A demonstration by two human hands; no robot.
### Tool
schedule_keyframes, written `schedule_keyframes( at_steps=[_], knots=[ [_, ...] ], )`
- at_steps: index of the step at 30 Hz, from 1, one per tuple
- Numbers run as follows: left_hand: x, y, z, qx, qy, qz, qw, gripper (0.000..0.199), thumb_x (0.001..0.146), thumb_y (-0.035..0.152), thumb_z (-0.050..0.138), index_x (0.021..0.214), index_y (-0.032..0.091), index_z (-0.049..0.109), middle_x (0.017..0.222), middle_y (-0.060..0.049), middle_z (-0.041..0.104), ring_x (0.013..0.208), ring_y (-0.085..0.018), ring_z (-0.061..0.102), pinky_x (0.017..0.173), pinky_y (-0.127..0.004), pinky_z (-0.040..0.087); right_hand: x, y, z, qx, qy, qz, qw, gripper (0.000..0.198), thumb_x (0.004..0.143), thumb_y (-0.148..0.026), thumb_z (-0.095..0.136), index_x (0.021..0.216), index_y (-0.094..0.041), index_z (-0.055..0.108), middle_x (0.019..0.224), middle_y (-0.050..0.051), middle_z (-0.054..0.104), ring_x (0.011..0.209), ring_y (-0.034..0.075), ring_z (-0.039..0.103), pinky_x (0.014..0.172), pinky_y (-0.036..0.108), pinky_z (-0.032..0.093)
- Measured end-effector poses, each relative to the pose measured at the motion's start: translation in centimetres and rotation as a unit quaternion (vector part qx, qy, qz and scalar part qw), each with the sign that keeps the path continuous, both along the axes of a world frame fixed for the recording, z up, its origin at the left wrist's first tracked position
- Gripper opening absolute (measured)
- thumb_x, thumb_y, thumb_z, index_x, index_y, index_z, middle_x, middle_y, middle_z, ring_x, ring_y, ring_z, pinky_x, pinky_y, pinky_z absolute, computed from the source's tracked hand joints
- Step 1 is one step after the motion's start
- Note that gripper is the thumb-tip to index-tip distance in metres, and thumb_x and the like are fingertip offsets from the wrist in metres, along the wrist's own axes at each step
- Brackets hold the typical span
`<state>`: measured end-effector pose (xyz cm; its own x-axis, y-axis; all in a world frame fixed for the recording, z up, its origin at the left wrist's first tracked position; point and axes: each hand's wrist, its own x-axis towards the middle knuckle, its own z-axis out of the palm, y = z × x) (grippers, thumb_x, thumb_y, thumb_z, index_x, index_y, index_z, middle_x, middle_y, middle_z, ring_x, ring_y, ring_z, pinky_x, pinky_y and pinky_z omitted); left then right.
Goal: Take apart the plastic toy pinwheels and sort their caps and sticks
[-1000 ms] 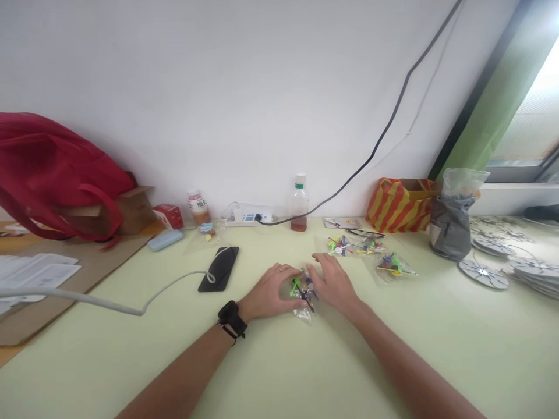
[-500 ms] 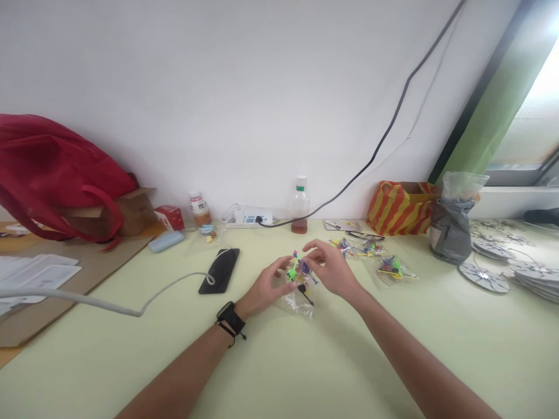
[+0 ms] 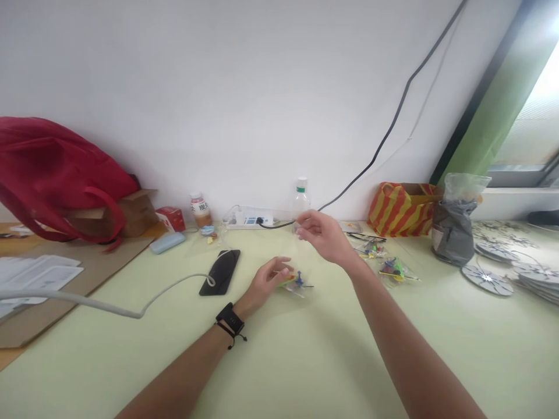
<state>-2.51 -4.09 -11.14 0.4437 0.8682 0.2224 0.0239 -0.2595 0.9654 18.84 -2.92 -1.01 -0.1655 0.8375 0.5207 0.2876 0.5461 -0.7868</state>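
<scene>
My left hand [image 3: 265,280], with a black watch [image 3: 230,319] on its wrist, rests low over the table. Its thumb and fingers are apart, beside a small pile of coloured plastic pieces [image 3: 299,280]. Blue, green and orange bits show in the pile, partly hidden behind the thumb. Whether clear wrapping lies with them is too blurred to tell. Higher up, my right hand [image 3: 324,237] hovers in front of the clear bottle [image 3: 301,201]. Its thumb and fingers are drawn together in a pinch; anything between them is too small to name.
Clear packets of coloured pieces [image 3: 393,269] lie to the right, near a striped paper bag [image 3: 404,208] and a grey bag [image 3: 454,233]. A black phone [image 3: 221,272] with a cable lies left. A power strip [image 3: 248,219] sits by the wall; flat discs [image 3: 487,280] lie far right.
My right hand has risen away from my left hand, up in front of the bottle. The coloured pieces held between both hands are now down on the table; my left hand has lowered slightly.
</scene>
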Motion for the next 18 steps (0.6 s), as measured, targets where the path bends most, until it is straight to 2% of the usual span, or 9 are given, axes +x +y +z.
schedule_keyframes(
  at_steps=[2,4,6,8,11,12,14,16,18],
  knots=[
    [0.0,0.0,-0.1,-0.004,0.004,0.014,1.0,0.048,0.092,0.053,0.065,0.124,0.018,0.063,0.111,-0.011,0.072,0.11,-0.028,0.066,0.095,-0.039,0.051,1.3,0.6,0.1,0.003,0.028,-0.022,0.999,0.017,0.082,-0.022,0.06,0.099,-0.022,0.06,0.085,0.001,0.069,0.069,0.015,0.067,0.066,0.028,0.055],
    [0.0,0.1,-0.3,0.003,0.016,0.013,1.0,0.042,0.094,0.049,0.062,0.124,0.019,0.063,0.111,-0.01,0.071,0.11,-0.027,0.065,0.096,-0.038,0.05,3.3,1.3,0.0,-0.008,0.033,-0.087,0.996,0.011,0.078,-0.017,0.058,0.088,-0.02,0.063,0.087,0.003,0.07,0.07,0.015,0.068,0.066,0.028,0.055],
    [-0.1,0.1,-0.3,0.015,0.033,0.017,0.999,0.034,0.098,0.042,0.054,0.122,0.02,0.064,0.113,-0.009,0.07,0.111,-0.026,0.064,0.097,-0.038,0.048,5.8,2.1,-0.7,-0.071,0.048,-0.175,0.981,0.011,0.074,-0.015,0.057,0.077,-0.018,0.067,0.078,0.004,0.069,0.069,0.016,0.067,0.067,0.029,0.055],
    [-0.2,0.2,-0.4,0.035,0.058,0.035,0.997,0.03,0.096,0.031,0.05,0.118,0.021,0.067,0.114,-0.008,0.07,0.111,-0.025,0.062,0.095,-0.037,0.048,8.6,3.0,-2.1,-0.144,0.117,-0.227,0.956,0.016,0.074,-0.017,0.06,0.082,-0.016,0.072,0.086,0.008,0.073,0.074,0.018,0.069,0.07,0.03,0.057],
    [-0.5,0.4,-0.4,0.098,0.137,0.071,0.983,0.028,0.083,0.019,0.055,0.107,0.02,0.07,0.11,-0.006,0.069,0.099,-0.023,0.062,0.084,-0.034,0.048,12.4,3.9,-4.5,-0.162,0.188,-0.298,0.922,0.035,0.08,-0.026,0.06,0.11,-0.014,0.071,0.11,0.014,0.072,0.095,0.023,0.071,0.081,0.034,0.059],
    [-0.6,0.5,-0.4,0.123,0.17,0.075,0.975,0.028,0.08,0.017,0.058,0.104,0.02,0.071,0.107,-0.006,0.07,0.094,-0.022,0.061,0.08,-0.033,0.048,13.4,4.1,-5.3,-0.161,0.179,-0.34,0.909,0.043,0.08,-0.03,0.062,0.121,-0.017,0.068,0.119,0.014,0.07,0.104,0.025,0.069,0.085,0.036,0.058],
    [-0.9,0.6,-0.6,0.164,0.221,0.07,0.959,0.026,0.076,0.015,0.062,0.1,0.02,0.072,0.096,-0.004,0.07,0.084,-0.02,0.059,0.073,-0.031,0.046,14.6,4.4,-6.4,-0.147,0.087,-0.404,0.899,0.054,0.08,-0.036,0.066,0.13,-0.019,0.064,0.132,0.015,0.065,0.121,0.029,0.061,0.1,0.042,0.051],
    [-1.0,0.7,-0.8,0.183,0.239,0.053,0.952,0.023,0.078,0.016,0.064,0.098,0.02,0.073,0.087,-0.003,0.07,0.077,-0.019,0.058,0.068,-0.03,0.045,14.7,4.6,-6.9,-0.121,-0.014,-0.42,0.899,0.051,0.08,-0.039,0.066,0.125,-0.015,0.068,0.132,0.018,0.065,0.125,0.033,0.057,0.106,0.049,0.044],
    [-1.1,0.8,-0.9,0.182,0.234,0.045,0.954,0.022,0.081,0.017,0.063,0.099,0.02,0.074,0.083,-0.003,0.07,0.074,-0.018,0.059,0.066,-0.029,0.045,13.5,5.0,-6.9,-0.101,-0.071,-0.396,0.91,0.04,0.084,-0.039,0.061,0.111,-0.012,0.073,0.122,0.021,0.069,0.116,0.035,0.062,0.103,0.052,0.044]
  ],
)
